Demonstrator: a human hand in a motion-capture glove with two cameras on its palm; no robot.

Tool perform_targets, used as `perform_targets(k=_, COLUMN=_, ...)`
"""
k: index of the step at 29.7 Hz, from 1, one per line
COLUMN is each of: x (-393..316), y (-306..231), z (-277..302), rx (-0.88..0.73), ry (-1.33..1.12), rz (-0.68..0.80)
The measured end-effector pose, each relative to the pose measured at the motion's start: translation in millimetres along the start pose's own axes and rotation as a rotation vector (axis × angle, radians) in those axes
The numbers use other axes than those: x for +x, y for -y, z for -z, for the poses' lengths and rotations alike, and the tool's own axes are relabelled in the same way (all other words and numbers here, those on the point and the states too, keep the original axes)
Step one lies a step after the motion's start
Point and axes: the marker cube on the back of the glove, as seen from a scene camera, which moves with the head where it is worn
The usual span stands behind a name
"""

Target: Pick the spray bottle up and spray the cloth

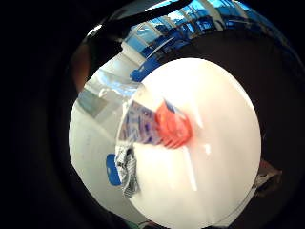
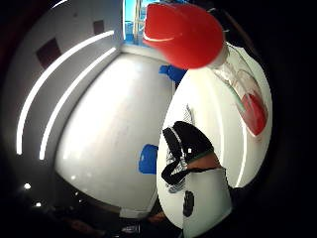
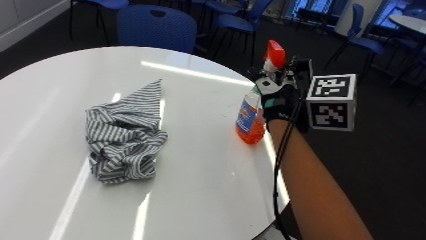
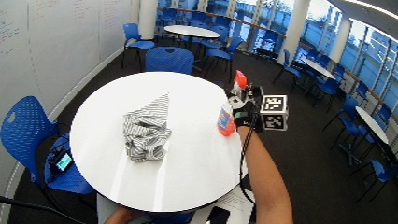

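A spray bottle (image 3: 251, 117) with orange liquid and a red head stands upright near the right edge of the round white table (image 3: 200, 175). My gloved right hand (image 3: 283, 107) is right beside it on the edge side, at neck height, and no finger shows wrapped round it. In the thumb side palm view the red head (image 2: 183, 34) looms close, while my thumb (image 2: 190, 144) stays apart from the bottle. A crumpled grey-striped cloth (image 3: 123, 137) lies on the table to the left, well away from the bottle (image 4: 225, 122). The little finger side palm view shows both bottle (image 1: 157, 125) and cloth (image 1: 126, 167).
A blue chair (image 3: 156, 27) stands at the table's far side and another (image 4: 24, 126) at its left. More tables (image 4: 189, 30) and chairs fill the room behind. The table edge runs just under my forearm (image 3: 319, 190).
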Motion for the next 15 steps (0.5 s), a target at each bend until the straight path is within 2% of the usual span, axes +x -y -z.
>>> perform_targets(k=7, x=4.5, y=10.2, z=0.6, rx=-0.018, ry=0.090, rz=-0.120)
perform_targets(k=15, x=1.6, y=19.0, z=2.6, rx=-0.154, ry=0.157, rz=-0.234)
